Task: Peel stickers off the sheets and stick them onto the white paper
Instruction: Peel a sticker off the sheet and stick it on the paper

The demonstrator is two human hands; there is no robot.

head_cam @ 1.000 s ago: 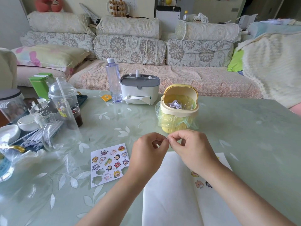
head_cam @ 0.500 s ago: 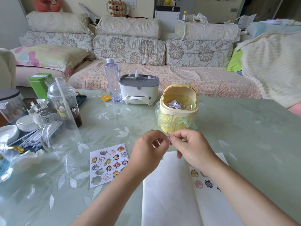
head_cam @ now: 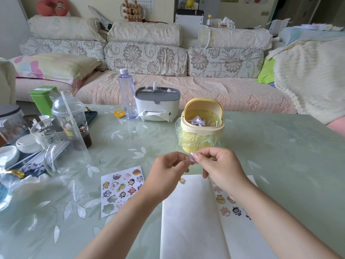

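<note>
Pale and curled, a small sticker (head_cam: 192,157) sits pinched between both hands, held in the air above the far edge of the white paper (head_cam: 192,225). The right hand (head_cam: 222,170) grips it between thumb and forefinger from the right, with its other fingers loosely bent below. The left hand (head_cam: 168,173) meets it from the left, its thumb and forefinger closed on the same scrap. The sticker shows almost edge-on, its longer side running roughly up and down and leaning a little to the left; its printed face cannot be made out.

Under the hands the white paper lies flat on the table (head_cam: 280,165), folded down its middle, with several cartoon stickers already on its right half. To the left, just beside it, lies the sticker sheet (head_cam: 122,190), with a few empty cut-outs at its near end. Beyond the hands stands a yellow bin (head_cam: 202,128) lined with a plastic bag, and farther back a tissue box (head_cam: 157,105) next to a bottle (head_cam: 127,96).
</note>
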